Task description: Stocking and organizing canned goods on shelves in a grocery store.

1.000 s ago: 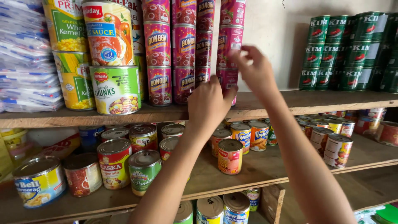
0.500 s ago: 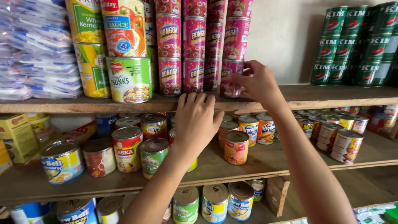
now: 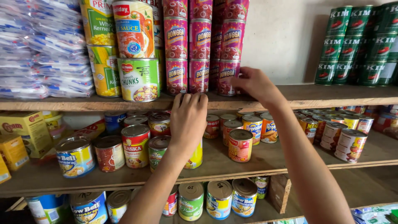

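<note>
My left hand (image 3: 188,120) rests flat with its fingertips on the front edge of the upper wooden shelf (image 3: 290,97), just below a stack of pink cans. My right hand (image 3: 253,83) touches the bottom right pink can (image 3: 226,76) of that stack, fingers curled at its side. The pink cans (image 3: 199,45) stand in three tiers on the shelf. A green can with a fruit picture (image 3: 139,79) stands left of them.
Green cans (image 3: 356,45) are stacked at the upper right. Plastic packets (image 3: 41,49) pile up at the upper left. The middle shelf (image 3: 224,164) carries several assorted cans and yellow boxes (image 3: 20,132). More cans (image 3: 207,201) stand on the shelf below.
Both hands have come down: the right from the upper pink cans to the bottom one, the left from the stack to the shelf edge. The view has shifted.
</note>
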